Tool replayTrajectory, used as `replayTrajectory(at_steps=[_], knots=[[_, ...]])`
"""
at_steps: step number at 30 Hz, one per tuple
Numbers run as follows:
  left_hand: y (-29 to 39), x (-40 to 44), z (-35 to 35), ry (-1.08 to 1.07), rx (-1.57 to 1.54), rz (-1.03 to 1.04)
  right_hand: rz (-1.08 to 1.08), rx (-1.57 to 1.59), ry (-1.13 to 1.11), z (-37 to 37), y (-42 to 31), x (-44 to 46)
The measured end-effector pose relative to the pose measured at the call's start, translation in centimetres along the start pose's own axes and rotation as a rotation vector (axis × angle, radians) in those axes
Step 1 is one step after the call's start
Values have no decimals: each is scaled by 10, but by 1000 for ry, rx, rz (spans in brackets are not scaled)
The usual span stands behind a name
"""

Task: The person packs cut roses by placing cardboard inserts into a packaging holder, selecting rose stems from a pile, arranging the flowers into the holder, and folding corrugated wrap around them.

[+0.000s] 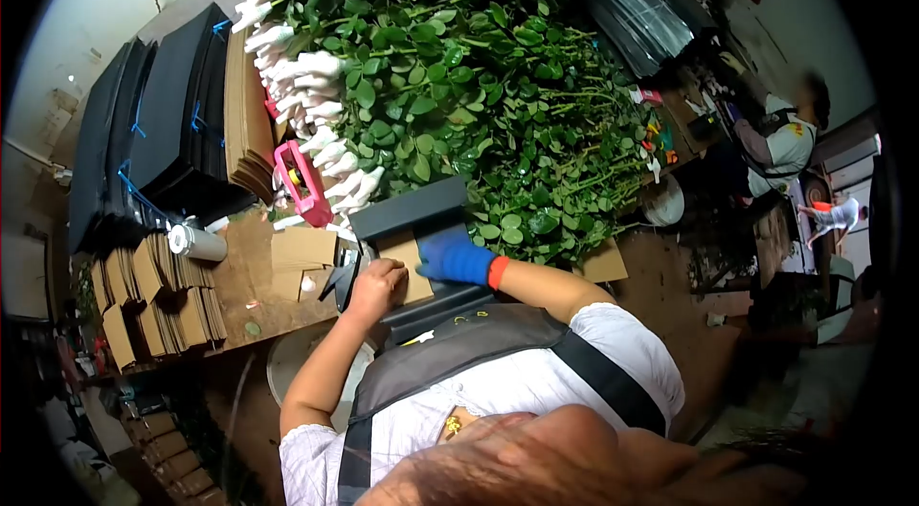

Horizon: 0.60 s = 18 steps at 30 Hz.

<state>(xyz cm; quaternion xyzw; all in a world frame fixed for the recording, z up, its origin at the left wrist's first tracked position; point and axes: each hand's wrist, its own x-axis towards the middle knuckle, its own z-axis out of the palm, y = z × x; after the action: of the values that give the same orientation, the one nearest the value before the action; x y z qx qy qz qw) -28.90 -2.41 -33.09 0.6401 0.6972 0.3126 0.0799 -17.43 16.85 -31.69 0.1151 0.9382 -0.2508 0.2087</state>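
Note:
My bare left hand has its fingers curled at the left edge of a brown cardboard piece. My right hand, in a blue glove with a red cuff, lies over the right side of that cardboard, its fingers fairly flat and slightly blurred. Beneath both hands is a dark folded sheet, its far flap raised. Just beyond it spreads a big heap of leafy green stems, many with white-wrapped heads at the left end.
Dark sheet stacks tied with blue string stand at left, with folded cardboard pieces and a white cylinder. A pink tape dispenser sits by the heap. Another person is at right.

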Motion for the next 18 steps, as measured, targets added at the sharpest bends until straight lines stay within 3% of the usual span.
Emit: replayTrajectory(at_steps=[2, 4, 5, 6, 7, 8, 10, 13, 16, 18], knots=[[3, 3, -1, 26, 15, -15, -181, 47, 3, -37, -10, -20], [10, 4, 0, 60, 20, -40, -233, 226, 242, -99, -12, -29], [10, 5, 1, 60, 16, -51, -342, 265, 593, -104, 16, -1], [10, 5, 0, 53, 13, -57, -370, 258, 849, -154, 18, -7], [9, 4, 0, 36, 20, -62, -114, -109, 951, -193, 34, 8], [8, 4, 1, 22, 26, -67, -7, -359, 1073, -231, 45, 16], [9, 4, 1, 15, 30, -79, 303, -683, 1117, -253, 89, 56], [14, 3, 0, 46, 20, -89, 237, -740, 930, -248, 140, 89], [19, 5, -2, 64, 17, -106, -5, -582, 1018, -244, 109, 23], [19, 5, -2, 72, 15, -104, -179, -577, 1216, -232, 97, -12]])
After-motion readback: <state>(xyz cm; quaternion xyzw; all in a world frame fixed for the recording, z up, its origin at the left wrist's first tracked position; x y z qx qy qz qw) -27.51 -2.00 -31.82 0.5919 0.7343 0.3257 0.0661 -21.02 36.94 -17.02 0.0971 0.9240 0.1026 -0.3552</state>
